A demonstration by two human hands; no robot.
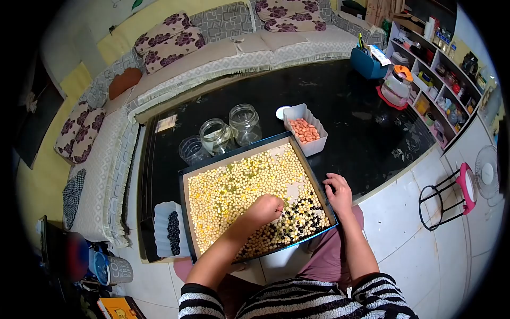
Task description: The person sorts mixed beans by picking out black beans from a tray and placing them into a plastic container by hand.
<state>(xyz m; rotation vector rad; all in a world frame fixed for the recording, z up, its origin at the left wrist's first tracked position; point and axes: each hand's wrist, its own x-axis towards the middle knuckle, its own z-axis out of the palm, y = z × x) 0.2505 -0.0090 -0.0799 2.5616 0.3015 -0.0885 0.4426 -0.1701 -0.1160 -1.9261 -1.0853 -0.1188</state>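
Note:
A shallow dark-rimmed box [187, 217] holds many pale yellow beans [212, 196], with small green ones among them and black beans [314, 208] mostly at the lower right. My left hand [264, 209] is over the beans right of the box's middle, its fingers pinched together; what they hold is too small to make out. Beside the box's right edge, my right hand [338, 190] has its fingers loosely bent and apart, holding nothing. A white container of peanuts [305, 130] stands behind the box, and a white container of black beans [173, 233] is at its left.
Two glass jars [217, 136] [245, 125] and a clear plastic container [193, 151] stand behind the box on the black table [340, 101]. Farther back are a white lid [282, 112], a teal holder [367, 64] and a pitcher [396, 87]. A stool [467, 189] is at the right.

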